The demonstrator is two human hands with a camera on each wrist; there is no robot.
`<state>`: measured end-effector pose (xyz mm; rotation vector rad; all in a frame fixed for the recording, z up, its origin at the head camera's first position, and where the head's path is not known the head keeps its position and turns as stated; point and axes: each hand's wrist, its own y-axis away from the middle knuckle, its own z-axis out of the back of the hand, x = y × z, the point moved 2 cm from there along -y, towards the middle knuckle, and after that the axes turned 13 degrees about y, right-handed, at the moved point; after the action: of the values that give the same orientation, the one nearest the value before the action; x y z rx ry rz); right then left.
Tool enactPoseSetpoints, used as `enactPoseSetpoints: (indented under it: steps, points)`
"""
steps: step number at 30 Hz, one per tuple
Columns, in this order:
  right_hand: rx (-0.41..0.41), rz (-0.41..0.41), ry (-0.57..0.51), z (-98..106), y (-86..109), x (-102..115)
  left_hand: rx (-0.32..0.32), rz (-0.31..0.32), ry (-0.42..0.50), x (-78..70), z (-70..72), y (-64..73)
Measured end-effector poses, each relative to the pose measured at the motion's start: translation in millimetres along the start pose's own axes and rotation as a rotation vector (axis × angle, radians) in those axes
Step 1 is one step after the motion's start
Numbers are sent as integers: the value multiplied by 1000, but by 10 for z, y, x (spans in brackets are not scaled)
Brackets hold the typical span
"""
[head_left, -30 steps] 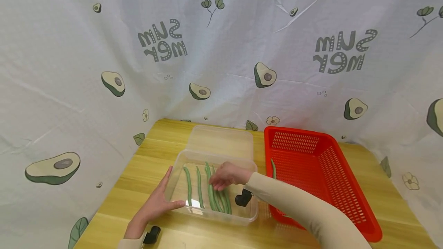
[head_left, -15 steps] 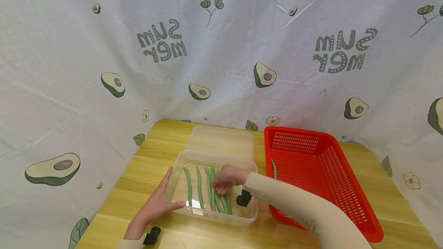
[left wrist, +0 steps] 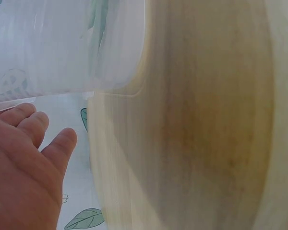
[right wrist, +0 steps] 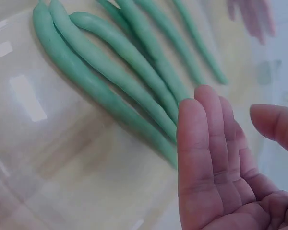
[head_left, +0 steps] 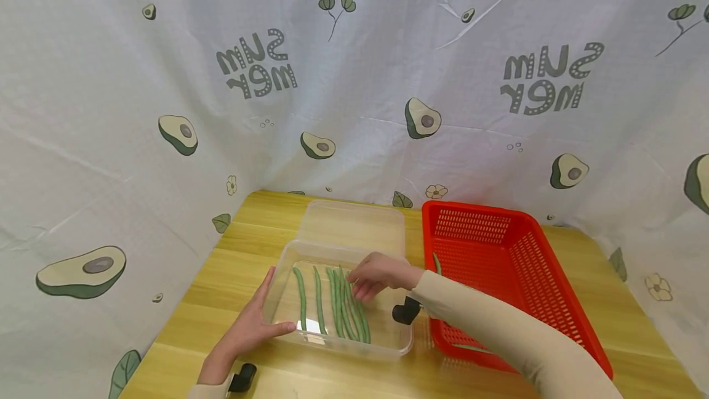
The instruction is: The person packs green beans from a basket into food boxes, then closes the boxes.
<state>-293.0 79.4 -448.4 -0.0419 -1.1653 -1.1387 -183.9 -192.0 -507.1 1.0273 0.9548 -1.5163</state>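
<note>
Several green beans [head_left: 320,306] lie roughly side by side in a clear plastic box [head_left: 382,351]. Five fingers of my left hand [head_left: 252,325] are spread along the box: the thumb reaches the front rim, the others lie along the left wall. Over the right part of the beans is my right hand [head_left: 384,273], its fingers bent a little downward in the head view. The right wrist view shows that hand's fingers [right wrist: 194,153] nearly straight, thumb apart, nothing between them. Close to its fingertips are the ends of the beans [right wrist: 110,103].
Behind the box lies its clear lid [head_left: 354,223] on the wooden table [head_left: 216,282]. A red plastic basket [head_left: 482,266] stands at the right, with a green bean [head_left: 437,264] by its left wall and another near its front. A printed curtain [head_left: 354,79] hangs behind.
My right hand has lifted and moved right, off the beans. The rightmost beans have shifted closer together on the way. My left hand stays at the box.
</note>
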Motion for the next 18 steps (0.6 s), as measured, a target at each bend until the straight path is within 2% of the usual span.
enactPoseSetpoints:
  steps: [4, 11, 15, 18]
  points:
    - [-71, 36, -82, 207, 127, -29, 4, 4, 11, -6, 0, 7]
    - [-224, 65, -188, 736, 429, -179, 7, -6, 1, -15, 5, 18]
    - [-307, 31, -262, 987, 576, -376, 9, -7, 5, -13, 5, 9]
    - [-355, -12, -282, 1101, 651, -561, 6, -7, 10, -11, 6, 0]
